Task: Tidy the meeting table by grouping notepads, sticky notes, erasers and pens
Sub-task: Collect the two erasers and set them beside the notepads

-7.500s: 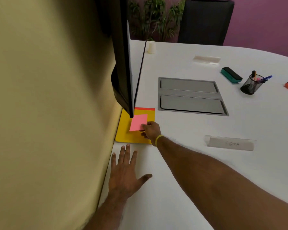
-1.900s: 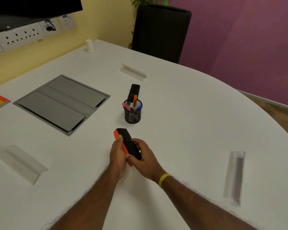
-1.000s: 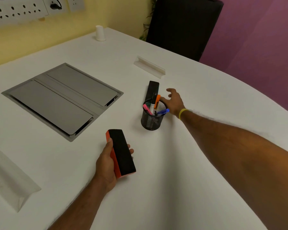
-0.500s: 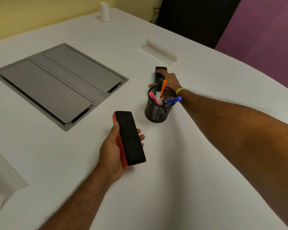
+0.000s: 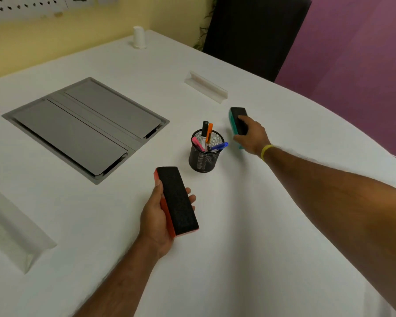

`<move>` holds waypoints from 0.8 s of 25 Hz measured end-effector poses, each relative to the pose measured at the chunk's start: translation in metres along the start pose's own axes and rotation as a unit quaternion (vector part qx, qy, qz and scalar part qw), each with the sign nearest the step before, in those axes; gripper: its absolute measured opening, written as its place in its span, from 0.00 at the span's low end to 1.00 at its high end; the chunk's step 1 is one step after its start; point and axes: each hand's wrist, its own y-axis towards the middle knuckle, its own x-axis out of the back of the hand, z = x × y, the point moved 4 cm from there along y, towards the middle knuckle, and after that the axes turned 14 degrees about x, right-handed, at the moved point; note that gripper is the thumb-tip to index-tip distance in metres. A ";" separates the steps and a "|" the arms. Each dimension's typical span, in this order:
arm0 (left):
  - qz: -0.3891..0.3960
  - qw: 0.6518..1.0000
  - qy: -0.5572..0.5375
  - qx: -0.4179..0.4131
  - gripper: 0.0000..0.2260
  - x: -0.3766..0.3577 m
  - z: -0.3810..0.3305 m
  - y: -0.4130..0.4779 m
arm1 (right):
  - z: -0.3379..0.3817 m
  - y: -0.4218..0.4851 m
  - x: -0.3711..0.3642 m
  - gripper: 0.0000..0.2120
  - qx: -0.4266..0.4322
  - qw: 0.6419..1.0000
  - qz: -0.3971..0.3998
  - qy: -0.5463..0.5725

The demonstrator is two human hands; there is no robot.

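**Two erasers in hand, one on each side of the pen cup**

The left hand [image 5: 160,216] is clenched around the orange eraser [image 5: 177,201], thumb on the orange side and fingertips showing past the far edge, felt face up. It sits just in front of the pen cup [image 5: 205,152], towards the person. Its long axis runs from the person's wrist towards the cup, the far end tilted a little left of it.

The right hand [image 5: 250,136] grasps the green eraser [image 5: 237,121] just to the right of the cup. Fingers wrap over the felt top; the teal side shows on the cup-facing edge. Its long axis also runs away from the person, roughly parallel to the orange one. Whether it is lifted or resting on the table [image 5: 261,225] I cannot tell.

The main risk, as I judge it, is the cup. It stands between the two hands, and a blue pen [image 5: 218,146] leans out over the rim towards the right hand. Bringing the erasers together across it could catch that pen or tip the light mesh cup and spill the pens. Carrying the green eraser around the front of the cup looks safer
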 end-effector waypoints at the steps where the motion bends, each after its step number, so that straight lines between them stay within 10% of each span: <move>1: 0.002 1.000 0.000 0.008 0.22 -0.003 0.005 -0.010 | -0.001 -0.019 0.014 0.35 -0.013 1.000 -0.009 0.003; 20: -0.042 0.988 0.099 0.109 0.15 0.054 0.148 -0.277 | 0.201 -0.521 0.015 0.36 -0.228 0.902 -0.022 0.367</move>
